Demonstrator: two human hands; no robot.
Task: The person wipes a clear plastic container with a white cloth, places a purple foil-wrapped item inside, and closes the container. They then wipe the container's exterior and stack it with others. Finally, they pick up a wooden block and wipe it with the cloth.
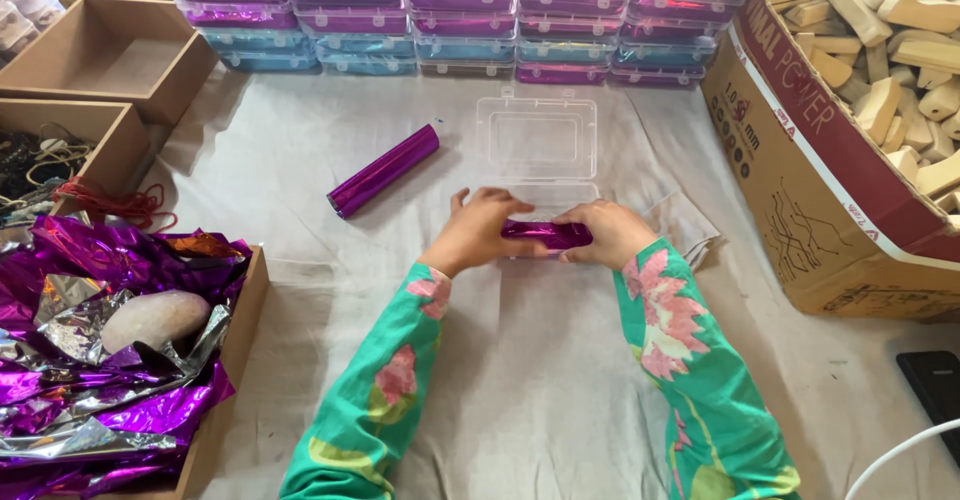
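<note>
A small piece wrapped in shiny purple foil [545,232] lies between my two hands, held at both ends. My left hand [478,230] grips its left end and my right hand [608,232] grips its right end. The piece sits at the near edge of an open clear plastic box [536,145] with its lid laid back on the white cloth. A rolled tube of purple foil [384,170] lies on the cloth to the left of the box, apart from my hands.
Stacks of clear boxes with purple and blue contents [460,20] line the back. A big cardboard carton of pale wooden blocks [880,80] stands right. At left are cardboard trays [115,55], and one with crumpled purple foil and a stone [155,318]. A dark phone [935,385] lies lower right.
</note>
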